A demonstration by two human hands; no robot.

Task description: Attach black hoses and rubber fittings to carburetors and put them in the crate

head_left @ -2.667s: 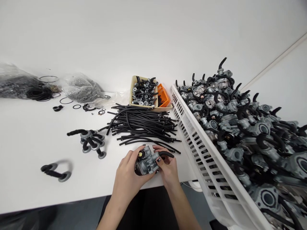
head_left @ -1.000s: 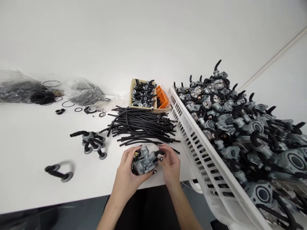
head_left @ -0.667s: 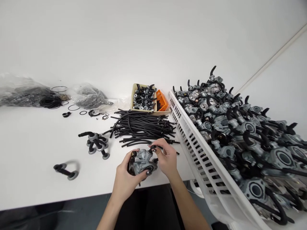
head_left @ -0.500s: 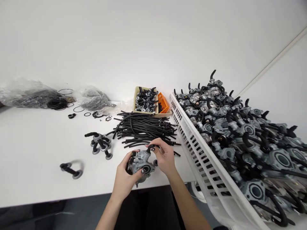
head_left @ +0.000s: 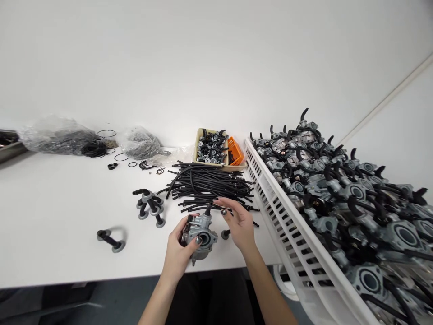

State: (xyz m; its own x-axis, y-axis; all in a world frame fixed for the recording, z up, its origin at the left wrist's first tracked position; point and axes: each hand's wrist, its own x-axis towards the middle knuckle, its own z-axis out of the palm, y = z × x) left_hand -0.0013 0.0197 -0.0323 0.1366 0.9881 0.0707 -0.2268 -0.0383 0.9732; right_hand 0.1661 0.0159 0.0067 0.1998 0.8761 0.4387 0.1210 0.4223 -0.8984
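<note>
My left hand (head_left: 179, 250) is closed around a grey metal carburetor (head_left: 203, 237), its thumb across the front beside the round bore. A short black rubber elbow (head_left: 209, 208) sticks up from the top of the carburetor. My right hand (head_left: 238, 222) is just right of that elbow, fingers apart and holding nothing. Under my right hand a small black part with a grey cap (head_left: 225, 234) lies on the table. To the left are a cluster of black tubes with grey caps (head_left: 150, 205) and one more such capped tube (head_left: 111, 240).
A pile of black hoses (head_left: 209, 183) lies behind my hands. Beyond it stand a cream bin (head_left: 196, 158) of capped parts and an orange basket (head_left: 237, 151). A white crate (head_left: 287, 212) heaped with carburetors fills the right. Plastic bags (head_left: 57, 135) and rubber rings (head_left: 132, 164) sit back left.
My right hand has let go of the black elbow and moved slightly right, its fingers opening. The elbow now stands upright on the carburetor. The whole view has shifted a little.
</note>
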